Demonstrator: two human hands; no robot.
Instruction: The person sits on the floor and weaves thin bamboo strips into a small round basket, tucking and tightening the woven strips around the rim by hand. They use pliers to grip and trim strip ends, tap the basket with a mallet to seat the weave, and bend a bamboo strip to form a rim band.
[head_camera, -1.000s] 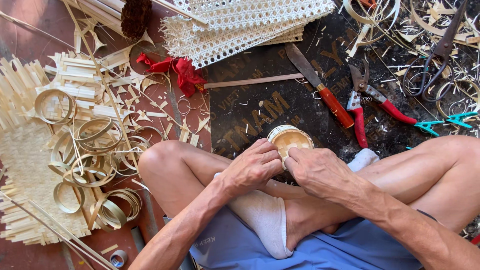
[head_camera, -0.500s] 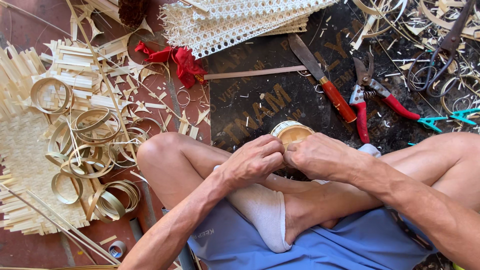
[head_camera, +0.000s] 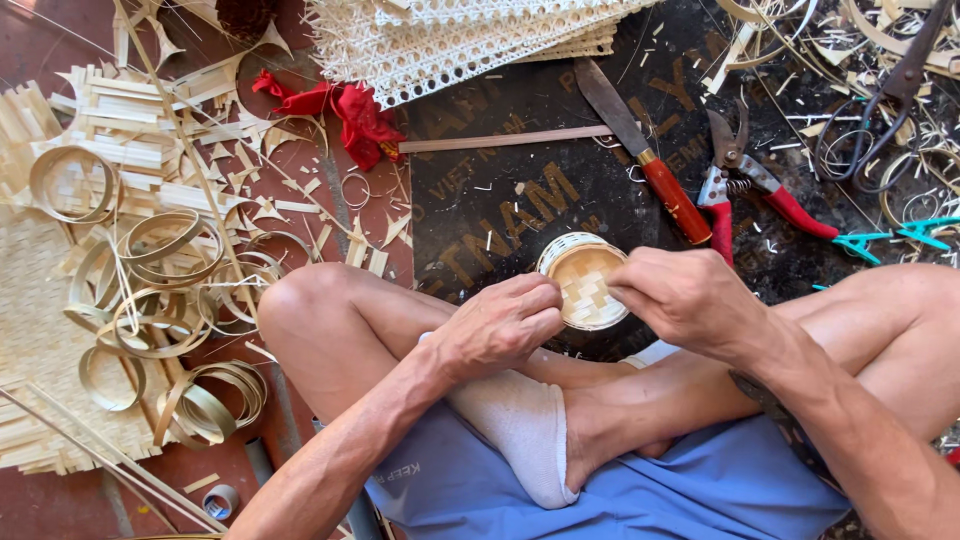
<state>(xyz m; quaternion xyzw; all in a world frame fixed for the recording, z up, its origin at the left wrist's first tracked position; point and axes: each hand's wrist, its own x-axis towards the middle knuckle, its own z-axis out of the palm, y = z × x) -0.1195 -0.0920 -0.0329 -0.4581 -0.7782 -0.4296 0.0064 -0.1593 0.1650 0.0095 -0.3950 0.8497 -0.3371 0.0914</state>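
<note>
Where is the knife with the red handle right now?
In the head view the knife lies on the dark mat, above the small woven basket the hands hold, just left of the red-handled pruning shears.

We see our own arms, and they are bare, with no sleeves at all. Our left hand (head_camera: 500, 325) and our right hand (head_camera: 685, 300) wear no gloves, rings or watch. Our legs are bare too. We wear blue shorts (head_camera: 640, 495) (with small pale letters near one edge) and one white sock (head_camera: 515, 425).
</note>
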